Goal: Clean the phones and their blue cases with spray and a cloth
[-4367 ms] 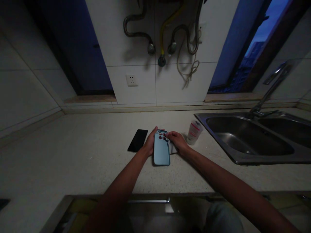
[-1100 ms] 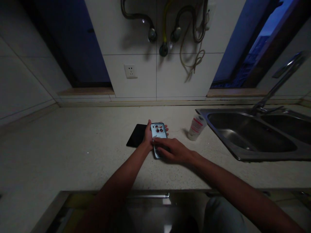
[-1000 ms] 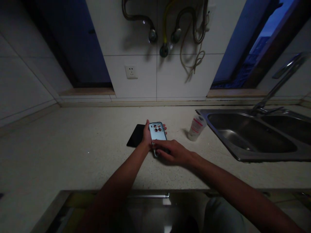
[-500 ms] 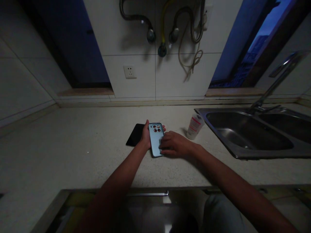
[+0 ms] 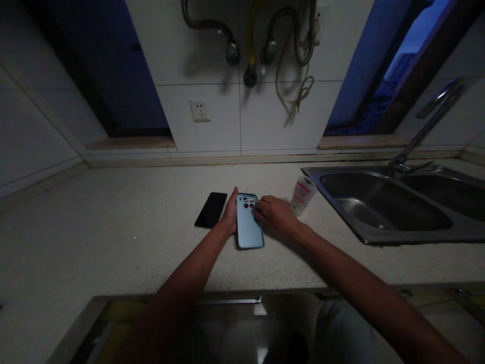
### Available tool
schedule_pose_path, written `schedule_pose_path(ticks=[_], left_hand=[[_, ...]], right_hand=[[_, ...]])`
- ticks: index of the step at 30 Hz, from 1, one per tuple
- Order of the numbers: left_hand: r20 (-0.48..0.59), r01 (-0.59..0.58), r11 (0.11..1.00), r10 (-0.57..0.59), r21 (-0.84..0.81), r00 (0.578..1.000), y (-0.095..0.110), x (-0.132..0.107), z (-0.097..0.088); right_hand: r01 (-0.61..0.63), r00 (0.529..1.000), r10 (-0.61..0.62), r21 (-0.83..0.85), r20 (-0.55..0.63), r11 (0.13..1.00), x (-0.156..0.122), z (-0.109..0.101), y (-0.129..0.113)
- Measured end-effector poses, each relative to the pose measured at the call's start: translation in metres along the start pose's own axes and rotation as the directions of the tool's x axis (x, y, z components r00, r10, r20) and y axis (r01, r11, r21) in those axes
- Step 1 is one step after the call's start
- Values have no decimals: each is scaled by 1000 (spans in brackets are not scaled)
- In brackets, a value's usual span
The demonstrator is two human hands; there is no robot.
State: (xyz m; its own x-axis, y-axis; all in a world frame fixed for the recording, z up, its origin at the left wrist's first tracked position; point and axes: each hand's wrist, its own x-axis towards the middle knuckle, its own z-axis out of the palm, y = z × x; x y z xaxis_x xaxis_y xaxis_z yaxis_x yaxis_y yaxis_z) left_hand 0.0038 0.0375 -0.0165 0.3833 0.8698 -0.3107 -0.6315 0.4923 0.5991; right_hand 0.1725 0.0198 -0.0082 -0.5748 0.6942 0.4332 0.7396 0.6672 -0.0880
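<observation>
A cup [image 5: 302, 196] is standing left of the sink [image 5: 382, 202], a tap [image 5: 415, 140] is rising at the sink's far edge, and hoses [image 5: 210, 26] are running down the far wall [image 5: 273, 121].

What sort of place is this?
Most likely a kitchen: a double-basin sink with a faucet set into a long countertop, and a yellow hose on the tiled wall.

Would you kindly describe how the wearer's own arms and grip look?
The left grip and right grip are bare hands, without gloves. The left arm and right arm show no sleeve, watch, bracelet or cable, though the left arm's near end is lost in shadow. It is too dim to tell about rings.
</observation>
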Motion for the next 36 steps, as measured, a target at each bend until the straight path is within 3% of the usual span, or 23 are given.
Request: schedule_pose_path(ticks=[3,6,11,15,22,27,32,36], left_hand=[[47,21,997,-25,72,999,-7,-2,3],[82,41,988,-54,148,995,-13,-4,6],[32,84,975,-92,206,995,-22,-6,9],[-1,73,976,-75,203,997,-23,-7,9],[-31,-31,999,32,33,999,-13,-5,11],[-152,-104,995,104,3,983,-1,-2,3],[-129,-86,996,80,-39,988,8,-2,-4],[-128,-110,990,98,-84,987,11,-5,-2]], right_hand=[[-160,986,160,26,-36,987,-1,1,1],[-190,973,197,69,-118,979,-2,2,2],[17,961,37,194,-272,981,-2,10,-1],[185,948,-78,336,-308,923,-3,15,-7],[399,917,-343,431,-206,809,-4,5,-16],[396,879,-476,573,-11,718,-5,0,-24],[355,878,-474,578,63,735,-4,-2,-19],[336,917,-398,538,-1,773,-3,-7,-15]])
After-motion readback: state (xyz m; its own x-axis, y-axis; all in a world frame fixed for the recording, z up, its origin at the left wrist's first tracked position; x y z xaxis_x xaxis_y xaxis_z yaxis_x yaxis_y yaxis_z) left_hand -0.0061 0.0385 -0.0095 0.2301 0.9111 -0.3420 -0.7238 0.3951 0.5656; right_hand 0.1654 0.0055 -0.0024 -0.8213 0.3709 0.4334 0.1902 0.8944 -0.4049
